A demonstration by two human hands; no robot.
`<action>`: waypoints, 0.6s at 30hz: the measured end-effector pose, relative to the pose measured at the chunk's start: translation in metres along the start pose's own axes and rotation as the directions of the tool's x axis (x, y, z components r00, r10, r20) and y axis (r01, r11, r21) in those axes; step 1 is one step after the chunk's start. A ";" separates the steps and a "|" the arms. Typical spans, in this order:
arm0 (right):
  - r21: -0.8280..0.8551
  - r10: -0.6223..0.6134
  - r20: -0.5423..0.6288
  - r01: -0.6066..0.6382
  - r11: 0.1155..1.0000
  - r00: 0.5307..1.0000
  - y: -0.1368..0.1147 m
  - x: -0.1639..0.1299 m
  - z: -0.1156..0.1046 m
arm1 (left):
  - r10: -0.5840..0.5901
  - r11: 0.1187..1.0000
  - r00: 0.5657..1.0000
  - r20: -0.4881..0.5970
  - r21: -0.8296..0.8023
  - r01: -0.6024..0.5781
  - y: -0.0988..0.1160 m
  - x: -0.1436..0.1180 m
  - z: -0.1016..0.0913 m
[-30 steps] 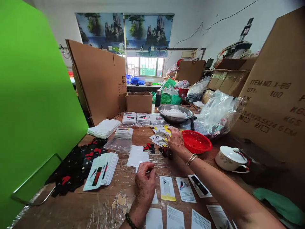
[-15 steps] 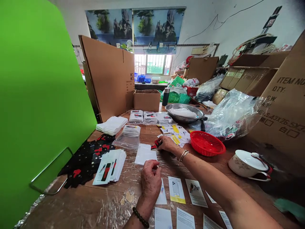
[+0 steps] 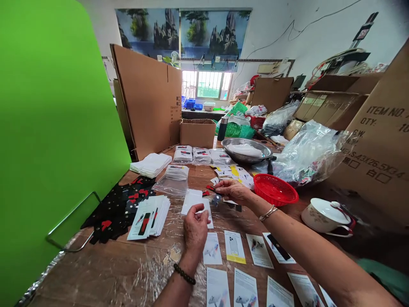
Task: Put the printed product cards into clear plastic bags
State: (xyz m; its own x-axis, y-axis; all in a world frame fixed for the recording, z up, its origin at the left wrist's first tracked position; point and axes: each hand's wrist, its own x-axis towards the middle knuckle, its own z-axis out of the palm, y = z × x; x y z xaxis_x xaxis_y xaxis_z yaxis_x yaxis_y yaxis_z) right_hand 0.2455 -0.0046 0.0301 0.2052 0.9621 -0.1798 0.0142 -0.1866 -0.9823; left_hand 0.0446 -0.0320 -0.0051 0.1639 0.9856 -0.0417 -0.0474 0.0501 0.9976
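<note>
1. The left hand [image 3: 194,228] rests on the worktop [image 3: 105,268], its fingers [image 3: 201,212] curled together and pinching the near edge of a white card [image 3: 192,199] that lies flat just beyond them.
2. The right hand [image 3: 234,191] hovers just past the card, fingers pressed together on a small black-and-red piece [image 3: 211,188] whose red tip sticks out to the left of the fingertips.
3. More small dark pieces [image 3: 234,207] lie on the worktop just under and beside the right fingers.
4. Nearer than both hands, printed cards [image 3: 234,246] lie in rows under clear film.
5. Left of the left fingers sits a fanned stack of printed cards [image 3: 150,217], and beyond it a heap of black-and-red parts [image 3: 118,207].
6. Right of the right fingers stands a red basket [image 3: 276,190]; farther right is a lidded white pot [image 3: 327,216].
7. Beyond the fingers lie clear bags [image 3: 174,179], a pile of white sheets [image 3: 151,164] and a metal bowl [image 3: 246,151].
</note>
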 end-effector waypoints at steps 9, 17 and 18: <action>-0.014 0.201 0.330 -0.209 0.978 0.922 0.027 -0.078 -0.033 | 0.107 0.984 0.992 0.067 0.133 -0.115 -0.001 0.000 0.002; -0.103 0.176 0.272 -0.153 0.983 0.946 0.055 -0.095 -0.021 | 0.271 0.919 0.958 0.091 0.270 -0.286 -0.011 0.001 0.004; -0.178 0.160 0.239 -0.119 0.977 0.958 0.057 -0.096 -0.017 | 0.290 0.902 0.952 0.093 0.305 -0.305 -0.011 0.001 0.002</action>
State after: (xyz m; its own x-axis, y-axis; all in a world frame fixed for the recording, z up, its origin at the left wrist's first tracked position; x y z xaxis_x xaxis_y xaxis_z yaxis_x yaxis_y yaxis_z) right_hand 0.2432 -0.1114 -0.0073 -0.0356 0.9391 -0.3419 0.1634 -0.3320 -0.9290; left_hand 0.0475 -0.0319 -0.0158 0.2342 0.9381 0.2551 0.2080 -0.3046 0.9295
